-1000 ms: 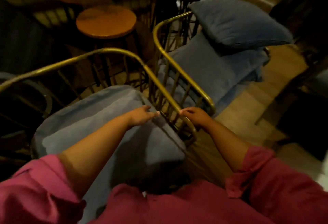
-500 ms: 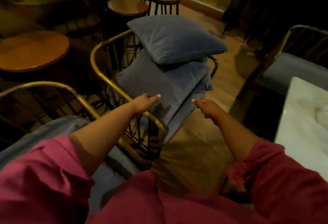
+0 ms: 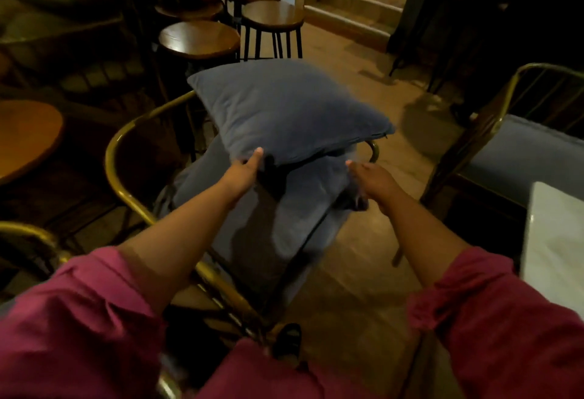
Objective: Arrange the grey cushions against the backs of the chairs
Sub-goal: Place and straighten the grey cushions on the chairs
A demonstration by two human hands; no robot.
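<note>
Nearest, left hand (image 3: pixel 245 171) with grip pinched on the near edge of the square grey fabric cushion (image 3: pixel 284 114); right hand (image 3: pixel 368 177) spread, fingers apart, empty, over the stacked grey cushions (image 3: pixel 303 209) below. Beyond, top cushion lying tilted on that stack in the curved brass-framed chair (image 3: pixel 126 136). Farthest, round wooden stools (image 3: pixel 199 38).

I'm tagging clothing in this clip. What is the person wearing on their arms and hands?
Pink sleeves, loose and creased, pushed up near the elbows on both the left sleeve and right sleeve. Forearms are uncovered. The left hand and right hand are ungloved; no visible watch or rings.

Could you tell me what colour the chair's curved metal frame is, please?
Brass-gold, seen on the chair frame in the head view.
</note>
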